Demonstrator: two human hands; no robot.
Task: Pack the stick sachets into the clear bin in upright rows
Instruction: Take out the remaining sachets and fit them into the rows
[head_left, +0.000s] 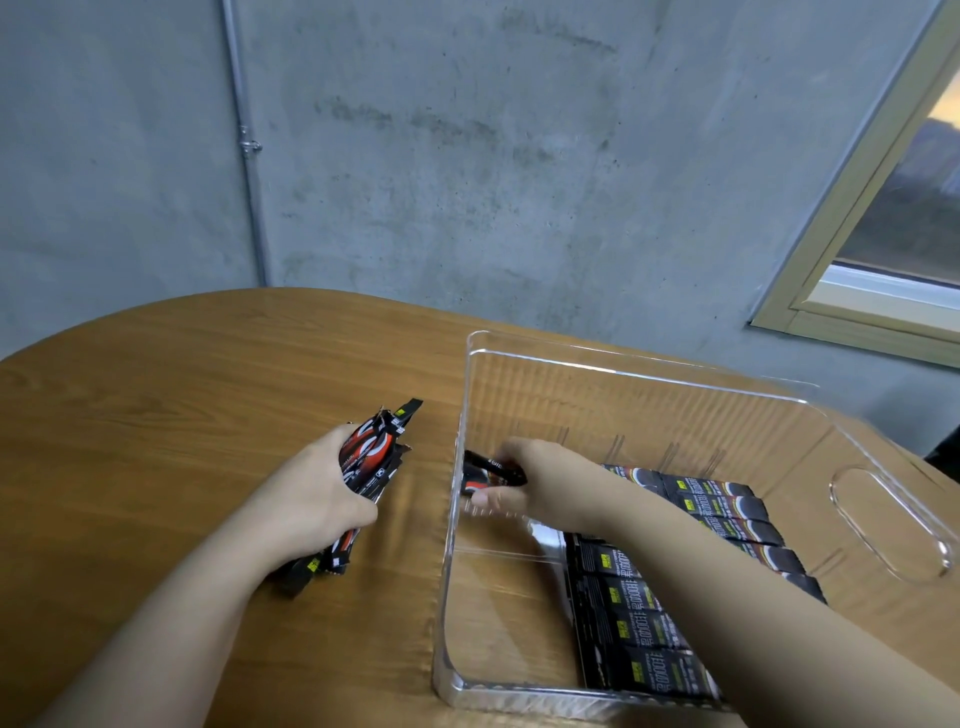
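a grey concrete wall (467, 156) is standing behind the wooden table (182, 389), with a thin pipe (244, 145) running down it and a window (883, 218) sitting off to the right. the clear bin (649, 369) is resting on the table's right part, and its near left wall is standing between the two hands. the left hand (311, 499) is gripping a bundle of sachets (371, 457) outside the bin, fingers curled round the black and red sticks. the right hand (524, 478) is reaching inside at the bin's left wall, fingers and thumb pinching a few sachets (485, 470). packed rows of black sachets (634, 629) are filling the bin's right side, partly hidden under the right forearm. bare floor is showing along the bin's left side, and open tabletop is stretching away left of the bundle.
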